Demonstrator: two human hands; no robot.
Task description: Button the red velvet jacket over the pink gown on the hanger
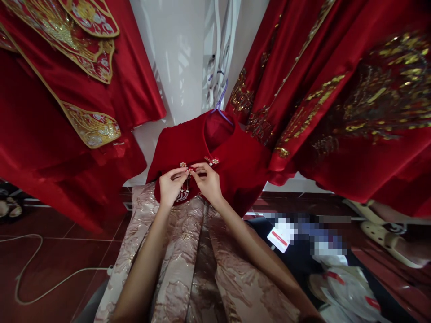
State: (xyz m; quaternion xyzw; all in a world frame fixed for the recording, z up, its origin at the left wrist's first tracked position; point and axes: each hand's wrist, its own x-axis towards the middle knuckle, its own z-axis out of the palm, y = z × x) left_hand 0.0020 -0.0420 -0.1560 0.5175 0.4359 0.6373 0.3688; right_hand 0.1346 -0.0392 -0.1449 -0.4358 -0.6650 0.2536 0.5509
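Note:
A short red velvet jacket (pixel 235 166) hangs on a purple hanger (pixel 219 104) above a pleated champagne brocade skirt (pixel 188 260). My left hand (pixel 171 185) and my right hand (pixel 209 180) meet at the jacket's front. Both pinch a small pearl-and-gold clasp (pixel 187 169) with a beaded tassel (pixel 184 192) dangling below it. A second clasp (pixel 211 160) sits fastened higher on the jacket, to the right of my fingers.
Red robes with gold embroidery hang at left (pixel 67 89) and right (pixel 353 98). A white wall (pixel 178 67) is behind. On the dark red tiled floor lie a white cord (pixel 30 273), cream clogs (pixel 387 237) and plastic-wrapped packets (pixel 343 287) at the lower right.

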